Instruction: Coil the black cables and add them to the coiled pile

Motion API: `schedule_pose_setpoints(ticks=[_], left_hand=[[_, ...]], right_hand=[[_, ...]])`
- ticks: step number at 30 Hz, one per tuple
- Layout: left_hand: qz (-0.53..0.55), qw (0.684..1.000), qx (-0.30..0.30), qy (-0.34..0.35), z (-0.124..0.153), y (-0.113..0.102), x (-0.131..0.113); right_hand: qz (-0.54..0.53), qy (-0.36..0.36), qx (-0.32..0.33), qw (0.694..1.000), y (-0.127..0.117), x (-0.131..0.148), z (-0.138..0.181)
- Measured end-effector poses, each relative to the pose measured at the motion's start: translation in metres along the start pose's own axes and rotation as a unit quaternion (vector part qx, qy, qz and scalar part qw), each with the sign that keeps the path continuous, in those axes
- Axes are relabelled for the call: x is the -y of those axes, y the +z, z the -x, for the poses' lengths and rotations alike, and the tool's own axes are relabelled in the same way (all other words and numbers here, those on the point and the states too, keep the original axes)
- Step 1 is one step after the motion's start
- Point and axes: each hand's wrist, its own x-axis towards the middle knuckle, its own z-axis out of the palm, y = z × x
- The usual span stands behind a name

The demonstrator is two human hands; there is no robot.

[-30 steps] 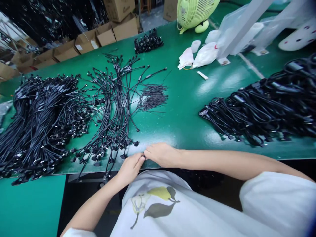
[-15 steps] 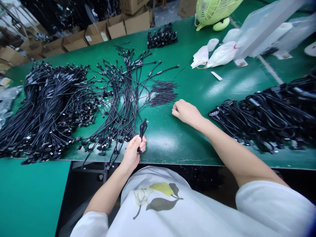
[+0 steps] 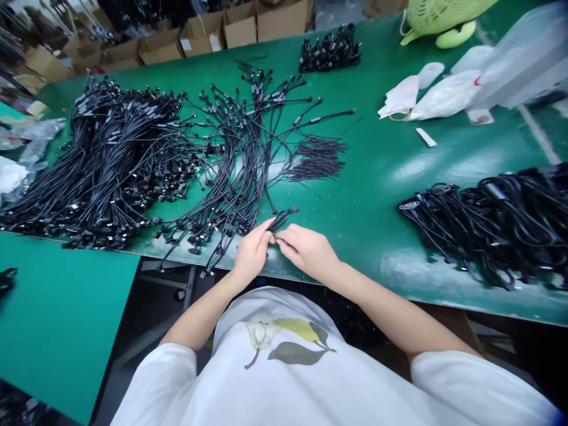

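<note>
Folded into a small bundle, a black cable sticks up out of my left hand, whose fingers are closed round it. My right hand meets it from the right, thumb and fingertips pinched on a thin black tie against the bundle; the tie is mostly hidden by the fingers. Beyond my hands lies a pile of short, thin black ties. To its left, loose straight cables with small plugs are spread out, reaching close to my left hand.
A large heap of black cables covers the table's left part. Coiled cables lie at the right, more bundles at the back. A green fan, white rolls and plastic bags stand back right. Cardboard boxes line the far edge.
My right hand has come from beside the pile of ties to the cable bundle in my left hand. The bundle now tilts to the right. The view has shifted.
</note>
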Motion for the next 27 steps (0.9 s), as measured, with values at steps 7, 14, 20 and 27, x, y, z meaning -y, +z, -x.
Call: schedule_pose_setpoints(ticks=[7, 14, 20, 27], left_hand=[[-0.013, 0.995, 0.076, -0.062, 0.002, -0.015, 0.008], [0.240, 0.946, 0.128, -0.177, 0.003, -0.013, 0.009], [0.262, 0.935, 0.137, -0.196, 0.007, -0.011, 0.003], [0.356, 0.912, 0.021, -0.203, 0.005, -0.009, -0.018]], right_hand=[[0.271, -0.355, 0.023, 0.894, -0.023, 0.010, -0.025], [0.259, -0.395, 0.159, 0.867, -0.027, 0.019, -0.028], [0.230, -0.437, 0.196, 0.847, -0.030, 0.019, -0.034], [0.299, -0.342, 0.198, 0.869, -0.030, 0.026, -0.053]])
